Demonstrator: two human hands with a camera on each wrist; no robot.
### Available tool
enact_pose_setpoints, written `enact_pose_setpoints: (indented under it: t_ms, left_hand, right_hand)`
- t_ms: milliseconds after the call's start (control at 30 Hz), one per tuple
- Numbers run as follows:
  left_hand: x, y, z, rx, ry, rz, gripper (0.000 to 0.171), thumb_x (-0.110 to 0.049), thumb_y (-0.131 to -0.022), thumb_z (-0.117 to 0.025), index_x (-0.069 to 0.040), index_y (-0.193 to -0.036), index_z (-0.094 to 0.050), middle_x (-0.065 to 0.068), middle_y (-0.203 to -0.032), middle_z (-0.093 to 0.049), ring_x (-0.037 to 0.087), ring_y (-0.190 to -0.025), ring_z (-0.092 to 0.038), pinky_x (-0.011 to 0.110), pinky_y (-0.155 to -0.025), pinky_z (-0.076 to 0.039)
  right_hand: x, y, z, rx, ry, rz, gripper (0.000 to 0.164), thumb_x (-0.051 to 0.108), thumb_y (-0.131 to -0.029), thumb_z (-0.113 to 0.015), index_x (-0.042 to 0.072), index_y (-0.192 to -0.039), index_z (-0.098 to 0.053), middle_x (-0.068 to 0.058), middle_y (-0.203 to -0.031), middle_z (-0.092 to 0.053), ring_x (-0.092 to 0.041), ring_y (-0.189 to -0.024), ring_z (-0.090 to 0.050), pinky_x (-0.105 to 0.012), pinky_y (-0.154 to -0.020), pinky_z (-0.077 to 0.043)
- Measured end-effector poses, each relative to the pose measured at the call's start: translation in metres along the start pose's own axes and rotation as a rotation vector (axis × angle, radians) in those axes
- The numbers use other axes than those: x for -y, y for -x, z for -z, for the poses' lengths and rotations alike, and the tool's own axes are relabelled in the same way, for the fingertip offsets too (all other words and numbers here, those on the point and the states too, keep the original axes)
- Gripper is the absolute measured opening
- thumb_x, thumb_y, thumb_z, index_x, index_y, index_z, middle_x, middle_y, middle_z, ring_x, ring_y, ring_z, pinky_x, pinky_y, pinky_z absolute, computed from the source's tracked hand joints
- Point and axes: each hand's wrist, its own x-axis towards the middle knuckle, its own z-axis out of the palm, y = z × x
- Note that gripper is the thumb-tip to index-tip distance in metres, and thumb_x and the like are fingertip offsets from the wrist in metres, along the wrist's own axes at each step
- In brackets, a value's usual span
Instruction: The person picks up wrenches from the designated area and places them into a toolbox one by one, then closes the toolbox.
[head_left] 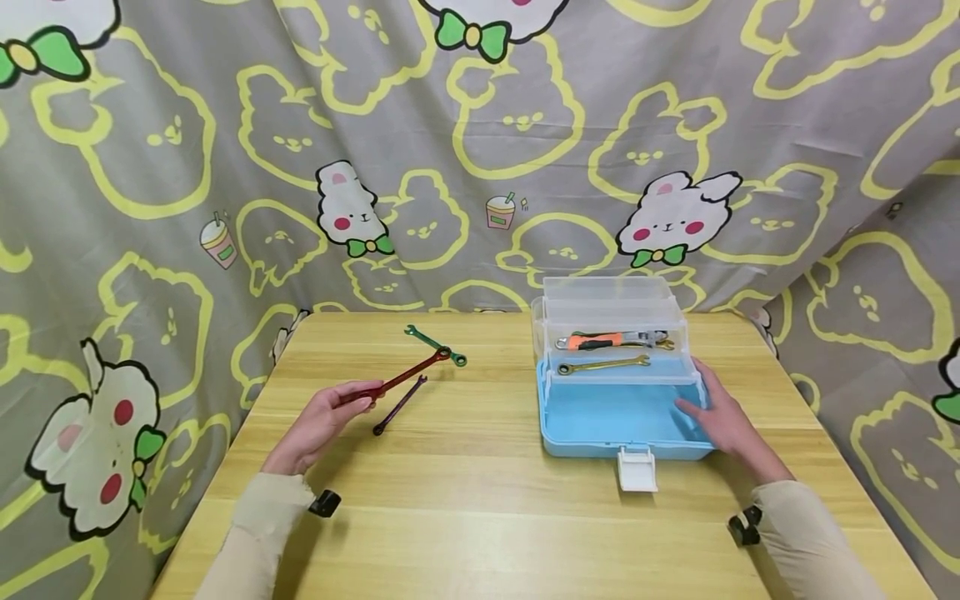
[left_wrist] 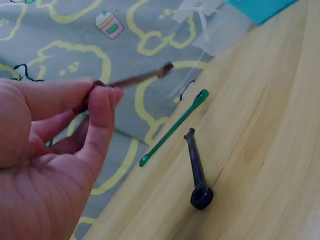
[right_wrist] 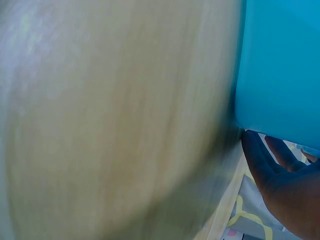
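Note:
My left hand [head_left: 322,423] pinches one end of a red wrench [head_left: 408,373] between thumb and fingers, holding it above the table. Its far end overlaps a green wrench [head_left: 429,339] in the head view. A dark purple wrench [head_left: 401,406] lies nearer me; the left wrist view shows both lying apart on the wood. My right hand [head_left: 723,414] grips the right side wall of an open blue toolbox [head_left: 585,449], thumb over the rim and fingers outside. In the right wrist view those fingers [right_wrist: 257,155] meet the box's blue side.
Raised clear trays [head_left: 609,287] stand at the toolbox's back. One tier holds an orange-and-black handled tool [head_left: 611,341], another a gold wrench [head_left: 607,364]. A white latch [head_left: 637,472] hangs at the front. Patterned cloth [head_left: 420,125] hangs behind the wooden table [head_left: 480,517].

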Motion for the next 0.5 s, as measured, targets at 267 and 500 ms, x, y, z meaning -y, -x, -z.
enact_pose_setpoints:
  t_ms: [267,500]
  left_hand:
    - [-0.001,-0.005,-0.008,0.037,0.025,-0.072,0.048,-0.012,-0.106,-0.059,0.011,-0.147,-0.049,-0.004,-0.127,-0.068,0.007,-0.112,-0.065,0.026,-0.105,-0.051]
    - [-0.009,-0.012,-0.02,0.066,0.018,-0.081,0.045,-0.014,-0.106,-0.059,0.007,-0.146,-0.053,-0.003,-0.129,-0.068,0.009,-0.115,-0.063,0.032,-0.106,-0.051]
  right_hand:
    - [0.0,-0.001,0.0,0.009,0.003,-0.012,0.085,0.029,-0.108,-0.056,0.016,-0.168,0.003,-0.042,-0.161,-0.016,-0.071,-0.14,-0.021,-0.084,-0.106,-0.023]
    - [0.0,0.0,0.001,0.004,0.013,-0.008,0.085,0.028,-0.108,-0.056,0.015,-0.168,0.003,-0.044,-0.16,-0.017,-0.072,-0.139,-0.023,-0.084,-0.105,-0.025]
